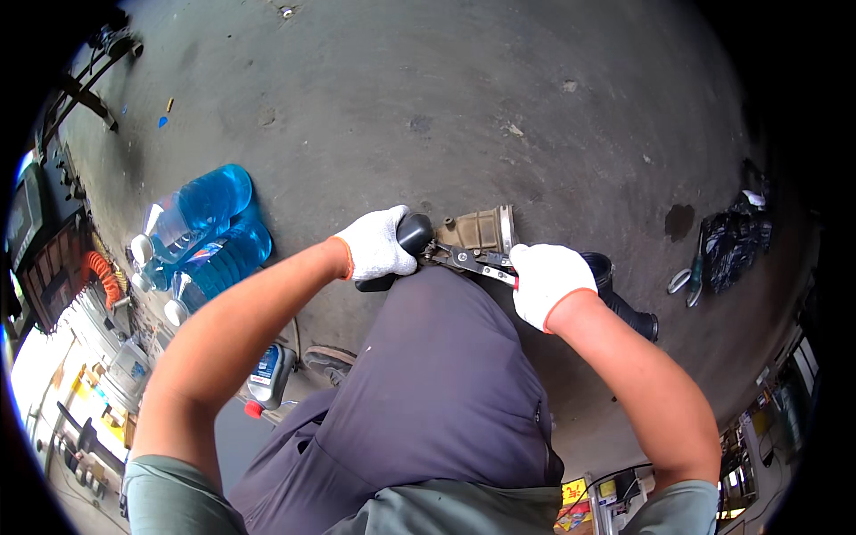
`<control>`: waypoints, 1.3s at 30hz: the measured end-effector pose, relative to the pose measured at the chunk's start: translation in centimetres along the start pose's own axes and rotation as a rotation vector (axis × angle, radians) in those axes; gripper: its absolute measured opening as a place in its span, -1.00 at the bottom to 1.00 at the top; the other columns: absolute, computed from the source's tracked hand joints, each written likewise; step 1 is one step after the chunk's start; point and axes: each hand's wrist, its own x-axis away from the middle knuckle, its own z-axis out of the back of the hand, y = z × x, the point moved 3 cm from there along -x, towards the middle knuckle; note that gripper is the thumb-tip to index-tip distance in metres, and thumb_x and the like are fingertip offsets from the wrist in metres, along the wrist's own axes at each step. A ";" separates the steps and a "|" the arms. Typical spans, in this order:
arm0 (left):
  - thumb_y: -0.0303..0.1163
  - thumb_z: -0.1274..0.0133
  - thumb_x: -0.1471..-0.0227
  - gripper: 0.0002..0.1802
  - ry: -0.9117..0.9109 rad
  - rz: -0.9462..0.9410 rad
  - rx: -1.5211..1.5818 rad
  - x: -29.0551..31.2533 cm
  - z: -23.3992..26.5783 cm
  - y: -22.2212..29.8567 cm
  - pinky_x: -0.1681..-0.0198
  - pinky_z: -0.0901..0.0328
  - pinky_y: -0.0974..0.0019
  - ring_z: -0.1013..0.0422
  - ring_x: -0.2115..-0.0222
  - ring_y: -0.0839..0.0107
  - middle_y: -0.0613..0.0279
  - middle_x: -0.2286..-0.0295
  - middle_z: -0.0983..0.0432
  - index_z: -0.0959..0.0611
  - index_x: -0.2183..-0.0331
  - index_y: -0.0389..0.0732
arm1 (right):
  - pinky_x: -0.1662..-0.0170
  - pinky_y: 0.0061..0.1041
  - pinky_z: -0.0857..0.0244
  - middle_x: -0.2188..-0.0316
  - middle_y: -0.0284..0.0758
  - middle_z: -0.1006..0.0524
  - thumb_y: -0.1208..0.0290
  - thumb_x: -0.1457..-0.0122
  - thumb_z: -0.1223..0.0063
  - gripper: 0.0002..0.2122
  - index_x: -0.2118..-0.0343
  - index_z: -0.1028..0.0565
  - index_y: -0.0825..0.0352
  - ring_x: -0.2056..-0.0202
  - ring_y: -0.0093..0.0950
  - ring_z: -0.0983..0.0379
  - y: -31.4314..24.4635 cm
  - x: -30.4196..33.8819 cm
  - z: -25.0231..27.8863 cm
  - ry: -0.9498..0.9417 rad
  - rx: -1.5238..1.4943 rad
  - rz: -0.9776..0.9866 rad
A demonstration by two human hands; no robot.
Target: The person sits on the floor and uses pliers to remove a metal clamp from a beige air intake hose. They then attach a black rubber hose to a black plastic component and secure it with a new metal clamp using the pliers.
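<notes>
The left hand [379, 242] has its grip clamped on a black rounded part [415, 234], the right hand [551, 283] on pliers [468, 260], by the knee [437, 290], well inside the floor's [401, 98] edges; a shallow bite could let the tool slip, perhaps jarring the tan housing [477, 229].

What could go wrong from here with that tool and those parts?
The tool in the right grip might slip; its working end is close to the left grip and could knock it. The black part appears held by the left grip near the knee, so it might drop if that hold loosens. The grey bottle sits beside the shoe, so a shifting foot could knock it over.
</notes>
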 end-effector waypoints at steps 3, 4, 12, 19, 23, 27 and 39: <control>-0.18 -0.38 0.10 -0.33 0.282 0.053 0.085 2.1 -1.9 0.8 -0.07 -0.50 0.02 -0.64 0.08 -0.18 -0.29 0.16 -0.70 -0.63 -0.03 -0.30 | 0.01 -0.10 -0.56 0.23 -0.08 -0.72 0.34 -0.30 -0.14 -0.81 0.13 -0.60 0.31 0.14 -0.05 -0.70 0.3 0.1 -0.2 0.004 -0.003 -0.032; -0.17 -0.37 0.08 -0.31 0.421 0.063 0.070 2.8 -2.9 0.5 -0.10 -0.51 0.01 -0.65 0.06 -0.17 -0.26 0.15 -0.72 -0.64 -0.08 -0.29 | -0.02 -0.11 -0.56 0.20 -0.07 -0.73 0.36 -0.30 -0.12 -0.81 0.12 -0.61 0.32 0.11 -0.05 -0.71 0.0 0.1 0.2 -0.012 0.009 -0.042; -0.09 -0.42 0.02 -0.24 0.515 0.370 0.335 4.7 -5.6 -0.3 -0.24 -0.46 0.10 -0.61 -0.13 0.00 -0.25 -0.13 -0.63 -0.66 -0.14 -0.33 | -0.09 -0.13 -0.55 0.13 -0.08 -0.74 0.37 -0.33 -0.08 -0.80 0.09 -0.64 0.30 0.03 -0.06 -0.70 -1.1 0.6 1.3 -0.057 0.043 -0.076; 0.07 -0.26 -0.35 -0.47 0.460 0.090 1.902 5.3 -12.0 -6.1 0.29 -0.61 0.22 -0.68 0.30 0.31 0.04 0.20 -0.71 -0.69 -0.02 -0.20 | -0.10 -0.13 -0.55 0.11 -0.07 -0.74 0.33 -0.32 -0.10 -0.79 0.09 -0.64 0.29 0.02 -0.05 -0.70 -1.3 0.2 1.5 -0.063 0.064 -0.069; 0.05 -0.26 -0.34 -0.60 0.453 0.229 1.921 3.8 -12.7 -7.3 0.68 -0.36 0.34 -0.52 0.65 0.40 0.19 0.38 -0.70 -0.72 0.08 -0.09 | -0.09 -0.13 -0.55 0.12 -0.09 -0.73 0.31 -0.31 -0.12 -0.77 0.07 -0.62 0.28 0.03 -0.05 -0.69 -1.1 0.0 1.3 -0.091 0.088 -0.094; -0.07 -0.31 -0.29 -0.54 0.546 -0.040 1.965 4.0 -12.5 -6.0 0.48 -0.47 0.36 -0.59 0.44 0.42 0.15 0.21 -0.70 -0.69 -0.08 -0.14 | -0.07 -0.12 -0.55 0.13 -0.09 -0.73 0.29 -0.31 -0.12 -0.76 0.07 -0.62 0.28 0.04 -0.04 -0.69 -0.8 -0.1 1.3 -0.101 0.096 -0.099; -0.42 -0.55 -0.06 -0.42 0.946 -0.105 1.257 4.3 -9.9 -3.9 -0.08 -0.50 0.28 -0.62 0.06 0.36 0.06 0.07 -0.71 -0.66 -0.07 -0.35 | -0.07 -0.10 -0.54 0.17 -0.07 -0.73 0.26 -0.28 -0.18 -0.75 0.09 -0.62 0.30 0.06 -0.01 -0.68 -0.7 -0.7 1.3 -0.134 0.123 -0.104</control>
